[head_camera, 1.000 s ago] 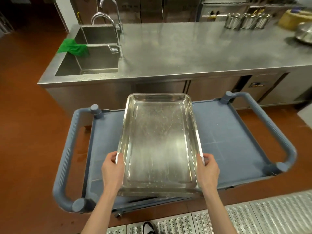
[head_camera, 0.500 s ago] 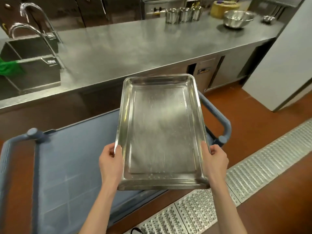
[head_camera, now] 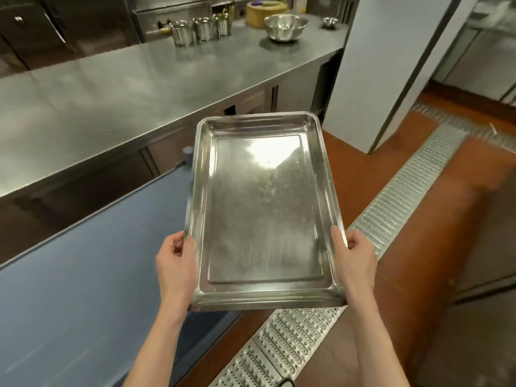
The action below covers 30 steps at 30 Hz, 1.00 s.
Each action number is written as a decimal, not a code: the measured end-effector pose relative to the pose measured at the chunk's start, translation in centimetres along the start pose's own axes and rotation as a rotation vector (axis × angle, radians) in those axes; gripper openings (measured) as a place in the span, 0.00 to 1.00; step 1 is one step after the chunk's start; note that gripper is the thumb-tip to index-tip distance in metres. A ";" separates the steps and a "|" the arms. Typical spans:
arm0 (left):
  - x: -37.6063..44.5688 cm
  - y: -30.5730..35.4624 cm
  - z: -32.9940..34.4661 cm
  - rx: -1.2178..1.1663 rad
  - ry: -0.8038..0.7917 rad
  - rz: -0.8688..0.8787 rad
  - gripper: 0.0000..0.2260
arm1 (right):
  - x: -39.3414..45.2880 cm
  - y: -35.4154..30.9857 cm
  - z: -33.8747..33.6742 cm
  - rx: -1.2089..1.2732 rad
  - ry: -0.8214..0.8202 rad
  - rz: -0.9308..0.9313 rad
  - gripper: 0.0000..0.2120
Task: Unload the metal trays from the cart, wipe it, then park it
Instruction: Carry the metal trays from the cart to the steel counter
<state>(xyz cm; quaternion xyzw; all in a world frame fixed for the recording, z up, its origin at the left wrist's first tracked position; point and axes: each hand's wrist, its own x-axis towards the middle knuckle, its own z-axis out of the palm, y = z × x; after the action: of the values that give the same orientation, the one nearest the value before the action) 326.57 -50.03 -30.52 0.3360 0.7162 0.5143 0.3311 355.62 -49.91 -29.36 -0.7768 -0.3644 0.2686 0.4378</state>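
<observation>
Now the metal tray (head_camera: 265,210) hangs mid-frame, clear of the blue cart (head_camera: 83,275) at lower left. Left hand (head_camera: 176,263) and right hand (head_camera: 354,261) clasp its long rims, fingers curled underneath. Its long axis runs toward the counter (head_camera: 125,88) at upper left.

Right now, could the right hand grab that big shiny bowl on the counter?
Probably not. The right hand and left hand both grip the metal tray, and the bowl sits at the counter's far end.
</observation>
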 end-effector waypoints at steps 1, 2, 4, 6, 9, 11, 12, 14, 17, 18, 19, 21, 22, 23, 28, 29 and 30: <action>-0.4 0.2 1.2 0.005 -0.018 0.013 0.06 | 0.7 0.5 -1.0 0.002 0.018 0.008 0.20; -0.9 0.5 2.7 0.011 -0.038 0.024 0.06 | 1.3 1.1 -2.3 0.001 0.041 0.020 0.21; -1.8 0.9 5.5 0.016 -0.071 0.042 0.05 | 2.5 2.2 -4.6 -0.002 0.080 0.049 0.21; -2.7 1.4 8.2 0.008 -0.113 0.047 0.04 | 3.6 3.4 -6.9 -0.002 0.116 0.072 0.20; -4.2 1.9 12.1 -0.021 -0.185 0.073 0.04 | 5.3 5.1 -10.1 0.005 0.179 0.097 0.21; -4.9 2.3 14.4 -0.017 -0.234 0.088 0.04 | 6.1 5.8 -11.9 0.010 0.222 0.114 0.20; -5.2 2.6 15.6 -0.009 -0.261 0.095 0.05 | 6.4 6.3 -12.9 0.009 0.245 0.127 0.20; -5.6 3.1 17.8 0.005 -0.314 0.111 0.05 | 7.0 7.3 -14.5 0.002 0.288 0.150 0.20; -6.1 3.9 21.1 0.003 -0.401 0.136 0.05 | 7.7 8.6 -16.6 0.013 0.345 0.183 0.20; -6.1 4.2 22.3 0.006 -0.428 0.142 0.05 | 7.9 9.0 -17.1 0.017 0.363 0.197 0.20; -6.1 4.5 23.5 0.015 -0.453 0.151 0.05 | 8.2 9.3 -17.6 0.024 0.383 0.215 0.19; -6.1 5.0 26.1 0.044 -0.496 0.172 0.06 | 8.6 10.0 -18.4 0.046 0.431 0.243 0.19; -6.1 5.2 27.1 0.060 -0.508 0.179 0.06 | 8.8 10.2 -18.7 0.055 0.453 0.255 0.20; -6.1 5.4 28.3 0.075 -0.529 0.190 0.07 | 9.1 10.5 -19.1 0.059 0.483 0.272 0.21; -6.3 6.9 34.1 0.119 -0.691 0.238 0.09 | 10.1 11.2 -21.0 0.068 0.643 0.351 0.26; -6.3 7.2 35.4 0.124 -0.724 0.250 0.10 | 10.3 11.4 -21.4 0.068 0.679 0.369 0.26; -6.4 7.5 36.6 0.129 -0.754 0.261 0.10 | 10.4 11.6 -21.7 0.066 0.709 0.385 0.27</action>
<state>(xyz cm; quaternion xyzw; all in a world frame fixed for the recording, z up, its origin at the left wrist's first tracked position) 361.20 -34.66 -31.72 0.6094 0.5267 0.3468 0.4805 381.54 -56.16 -30.31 -0.8609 -0.0298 0.0727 0.5027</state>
